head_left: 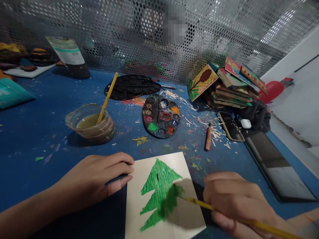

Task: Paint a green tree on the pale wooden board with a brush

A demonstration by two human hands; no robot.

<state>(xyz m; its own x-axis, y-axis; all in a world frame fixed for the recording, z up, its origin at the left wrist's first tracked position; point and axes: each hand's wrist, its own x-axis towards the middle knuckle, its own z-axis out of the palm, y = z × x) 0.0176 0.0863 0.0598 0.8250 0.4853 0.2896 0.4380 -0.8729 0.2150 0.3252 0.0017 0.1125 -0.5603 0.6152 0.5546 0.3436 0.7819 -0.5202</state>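
A pale wooden board (191, 212) lies in front of me with a green tree (159, 186) painted on it. My right hand (239, 202) is closed around a yellow-handled paintbrush (199, 202), whose bristles touch the tree's right side and look smeared with green. My left hand (107, 176) rests on the blue table, its fingers stretched out and the tips at the board's left edge. Beyond the board sits a paint palette (161, 116) with several wells, one holding bright green. A plastic cup (91, 126) of murky water stands left of it, a yellow brush (107, 98) leaning inside.
A brown crayon-like stick (208, 137) lies among wood shavings at the right. Behind it are a phone (230, 126), a dark tablet (279, 166) and a stack of painted boards (229, 89). A perforated metal screen (139, 43) borders the table's back.
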